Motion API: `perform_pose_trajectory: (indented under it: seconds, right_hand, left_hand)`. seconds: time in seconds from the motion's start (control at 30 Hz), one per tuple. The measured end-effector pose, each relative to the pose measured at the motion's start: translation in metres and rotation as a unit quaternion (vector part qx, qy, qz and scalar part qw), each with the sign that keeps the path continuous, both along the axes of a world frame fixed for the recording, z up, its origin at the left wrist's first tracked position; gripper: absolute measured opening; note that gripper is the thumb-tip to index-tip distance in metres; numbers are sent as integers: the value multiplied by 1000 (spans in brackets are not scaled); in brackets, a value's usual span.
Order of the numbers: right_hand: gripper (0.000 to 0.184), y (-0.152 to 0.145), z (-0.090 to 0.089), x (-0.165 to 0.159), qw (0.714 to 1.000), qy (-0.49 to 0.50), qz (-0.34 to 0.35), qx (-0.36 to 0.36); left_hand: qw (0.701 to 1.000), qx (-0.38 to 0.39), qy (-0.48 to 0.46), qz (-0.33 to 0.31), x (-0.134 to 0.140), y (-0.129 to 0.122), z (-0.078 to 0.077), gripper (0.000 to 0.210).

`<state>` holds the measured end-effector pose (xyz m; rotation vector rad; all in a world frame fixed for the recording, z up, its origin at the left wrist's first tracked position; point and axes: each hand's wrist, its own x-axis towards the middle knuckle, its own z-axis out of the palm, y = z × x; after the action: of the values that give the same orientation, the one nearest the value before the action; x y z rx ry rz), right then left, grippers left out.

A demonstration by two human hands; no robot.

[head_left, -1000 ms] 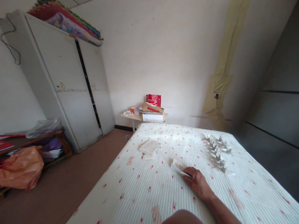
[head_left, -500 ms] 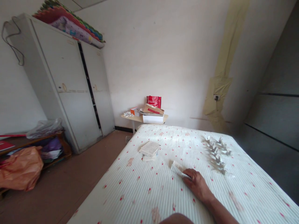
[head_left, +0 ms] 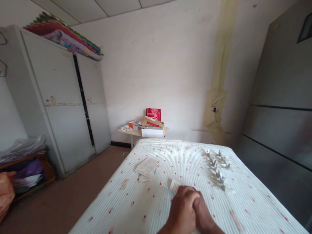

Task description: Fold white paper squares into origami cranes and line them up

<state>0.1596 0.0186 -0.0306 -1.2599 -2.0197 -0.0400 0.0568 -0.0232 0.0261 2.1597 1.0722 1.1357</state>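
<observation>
My left hand (head_left: 181,208) and my right hand (head_left: 203,211) are pressed together low in the view, over the near part of the bed surface. Both are closed, with the fingers curled in on a folded printed paper (head_left: 174,185). One pale corner of it pokes out past the knuckles; the rest is hidden beneath the hands. To the left lies a small loose stack of printed paper sheets (head_left: 147,166). Several folded paper cranes (head_left: 217,174) stand in rows on the right.
A white quilted cover with red dots (head_left: 136,198) spreads under everything. Beyond its far edge, a small table (head_left: 135,132) bears a white box (head_left: 152,132), a red bag (head_left: 156,113) and small white pieces. A grey cabinet (head_left: 65,123) stands left, a dark grey panel (head_left: 275,130) right.
My left hand has come in from the bottom edge to join my right hand on the folded paper. The view has tilted up and turned slightly right.
</observation>
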Motion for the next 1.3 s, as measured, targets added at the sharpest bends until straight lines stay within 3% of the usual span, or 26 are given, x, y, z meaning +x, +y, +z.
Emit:
perform_pose_trajectory:
  seconds: [0.2,0.33,0.47,0.6,0.77,1.0,1.3]
  right_hand:
    - [12,-11,6,-5,1000,-28,13,-2]
    - [10,-20,12,-10,998,-63,15,2]
    - [8,-26,18,-7,993,-86,73,-39]
    - [15,-28,23,2,990,-85,83,-78]
    - [23,-25,24,7,986,-91,94,-107]
    - [13,-27,27,5,985,-94,108,-100]
    - [19,-29,37,8,977,-86,151,-120]
  left_hand:
    - [995,47,50,72,-32,13,-37,62]
    - [990,12,86,116,-35,14,-50,54]
    - [985,-2,108,136,-48,17,-52,40]
    - [994,19,86,71,-65,18,-54,38]
    - [996,11,74,50,-73,18,-55,40]
    - [980,20,143,137,-88,13,-43,36]
    - [972,34,184,144,-105,2,-41,38]
